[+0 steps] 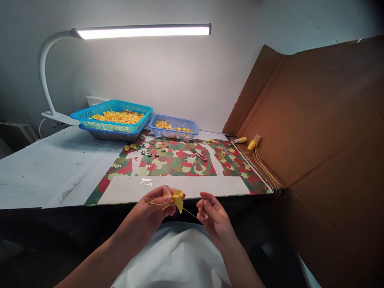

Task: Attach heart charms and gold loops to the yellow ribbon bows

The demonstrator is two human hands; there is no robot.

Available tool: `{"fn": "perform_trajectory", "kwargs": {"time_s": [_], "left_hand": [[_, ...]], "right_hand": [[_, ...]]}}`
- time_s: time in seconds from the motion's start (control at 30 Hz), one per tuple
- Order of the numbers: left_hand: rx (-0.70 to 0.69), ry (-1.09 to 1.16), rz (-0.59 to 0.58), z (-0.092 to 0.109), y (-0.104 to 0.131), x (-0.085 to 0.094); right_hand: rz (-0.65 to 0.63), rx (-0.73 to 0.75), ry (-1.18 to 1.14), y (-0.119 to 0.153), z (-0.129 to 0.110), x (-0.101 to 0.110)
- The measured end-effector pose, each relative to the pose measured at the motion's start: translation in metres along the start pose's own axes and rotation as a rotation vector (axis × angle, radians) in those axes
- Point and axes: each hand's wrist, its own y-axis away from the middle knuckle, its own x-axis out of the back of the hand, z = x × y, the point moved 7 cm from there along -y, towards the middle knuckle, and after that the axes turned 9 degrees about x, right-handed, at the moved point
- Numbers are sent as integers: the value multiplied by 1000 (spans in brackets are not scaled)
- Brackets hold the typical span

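My left hand [157, 206] pinches a yellow ribbon bow [178, 200] between thumb and fingers, just in front of the table's near edge. A loop of thin golden cord sticks out to the left of that hand. From the bow a straight length of golden cord [190, 213] runs down to the right, to my right hand [215, 219]. The fingers of this hand are curled together on the cord, whose end is hidden. On the table beyond lie several small silver bells [150, 155], another yellow bow [130, 147] and a red snap-off cutter [199, 155].
A turquoise basket [112, 127] of yellow bows sits stacked on a darker blue one. Beside it is a periwinkle basket [174, 133] with more yellow pieces. Cardboard [324, 120] walls the right side, near a bundle of golden cords [267, 168]. A lamp [144, 32] shines overhead.
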Motion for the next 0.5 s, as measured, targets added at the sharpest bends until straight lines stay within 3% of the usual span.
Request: {"fn": "perform_trajectory", "kwargs": {"time_s": [0.1,0.3,0.5], "left_hand": [[37,-28,-31,-7,0,1],[148,-44,-81,-13,3,-5],[57,-33,-4,0,2,-4]], "right_hand": [[25,71,98,-11,-2,3],[93,378,234,-27,-35,-7],[88,369,243,-20,-35,-17]]}}
